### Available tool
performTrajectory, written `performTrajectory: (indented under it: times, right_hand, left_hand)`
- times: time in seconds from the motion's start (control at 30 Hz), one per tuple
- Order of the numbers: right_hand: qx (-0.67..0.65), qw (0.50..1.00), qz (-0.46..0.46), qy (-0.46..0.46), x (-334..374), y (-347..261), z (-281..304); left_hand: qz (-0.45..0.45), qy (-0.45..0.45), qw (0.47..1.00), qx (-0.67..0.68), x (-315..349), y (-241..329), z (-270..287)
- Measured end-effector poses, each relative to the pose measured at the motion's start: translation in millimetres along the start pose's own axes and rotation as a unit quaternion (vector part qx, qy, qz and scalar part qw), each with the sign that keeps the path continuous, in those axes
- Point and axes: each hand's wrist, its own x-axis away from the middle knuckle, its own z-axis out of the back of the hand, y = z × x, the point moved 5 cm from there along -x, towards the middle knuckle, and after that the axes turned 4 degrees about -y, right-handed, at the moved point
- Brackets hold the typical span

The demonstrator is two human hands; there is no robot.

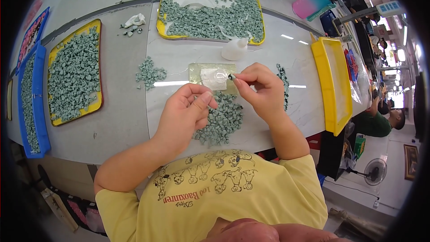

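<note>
My right hand pinches a small grey-green piece with a dark end between thumb and forefinger. It hovers at the right edge of a white pad with a clear, shiny round patch, lying on a yellowish-green mat. My left hand is closed just left of it, thumb against curled fingers; what they hold, if anything, is too small to make out. Below the mat, between both hands, lies a heap of grey-green pieces. A white squeeze bottle stands behind the mat.
Smaller piles of pieces flank the mat. Yellow trays of pieces stand at the back and left, beside a blue tray. Rightward are a yellow bin and a pink-and-teal bottle. Another person sits far right.
</note>
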Motion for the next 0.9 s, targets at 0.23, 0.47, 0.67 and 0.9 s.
performTrajectory:
  times: [0.23, 0.47, 0.67, 0.9]
  right_hand:
    - [-0.358, 0.898, -0.252, -0.045, 11.0, 7.3, -20.8]
    - [0.017, 0.992, 0.125, -0.005, 11.9, -28.5, -22.3]
    - [0.134, 0.951, 0.278, 0.000, 15.8, -42.9, -24.6]
    - [0.197, 0.919, 0.340, -0.030, 18.4, -44.6, -30.0]
  left_hand:
    - [0.045, 0.011, 0.999, 0.016, 1.0, -6.1, -3.8]
    - [0.085, -0.002, 0.996, 0.019, 5.0, -6.0, -5.3]
    - [0.094, -0.002, 0.995, 0.015, 5.9, -6.7, -6.5]
    - [0.104, 0.001, 0.995, 0.013, 8.1, -6.6, -5.5]
